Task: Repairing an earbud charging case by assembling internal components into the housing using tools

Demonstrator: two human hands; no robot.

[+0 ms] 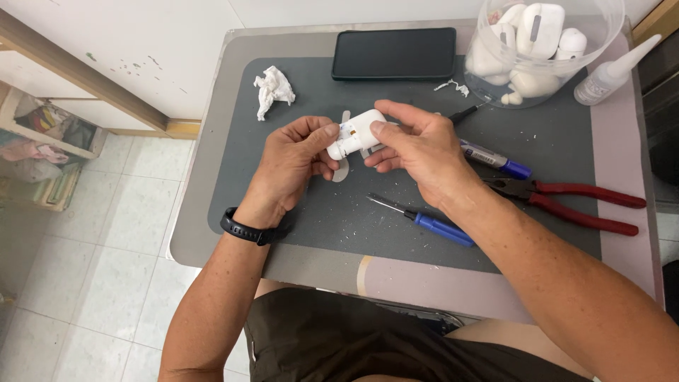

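- White plastic: a small case [356,131] is held above the grey mat [297,212], pinched between both hands at the middle of the table [212,233].
- Its long axis runs from lower left to upper right, tilted a little.
- The left hand [293,159] is closed on the lower left end, thumb on top, where an orange patch shows.
- The right hand [414,145] grips the upper right end, thumb pressed on the front face.
- Both hands touch it; neither is nearer.
- A blue screwdriver [424,221] lies just below the right hand, red pliers [566,201] farther right.
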